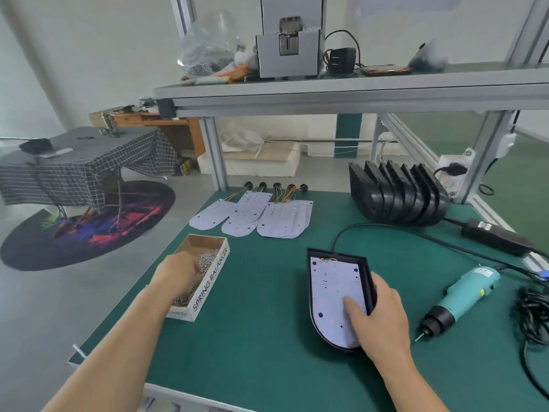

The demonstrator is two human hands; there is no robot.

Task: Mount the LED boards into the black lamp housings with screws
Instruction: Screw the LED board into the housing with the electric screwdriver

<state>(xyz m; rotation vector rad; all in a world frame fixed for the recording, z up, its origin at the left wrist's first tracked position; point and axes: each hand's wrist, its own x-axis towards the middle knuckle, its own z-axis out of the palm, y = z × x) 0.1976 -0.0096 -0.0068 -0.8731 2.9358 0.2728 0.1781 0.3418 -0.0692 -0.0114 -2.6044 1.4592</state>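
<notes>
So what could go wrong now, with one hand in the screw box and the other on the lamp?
The left hand digs in the box, which sits near the table edge; a nudge could spill screws onto the floor.
The right hand presses its thumb on the board in the housing; if it lets go, the board might shift off its holes.
The screwdriver lies beside that hand with its cord trailing; a careless grab could snag.

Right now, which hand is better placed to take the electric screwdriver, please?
The right hand: it holds the lamp housing beside the electric screwdriver; the left hand is in the screw box.
</notes>
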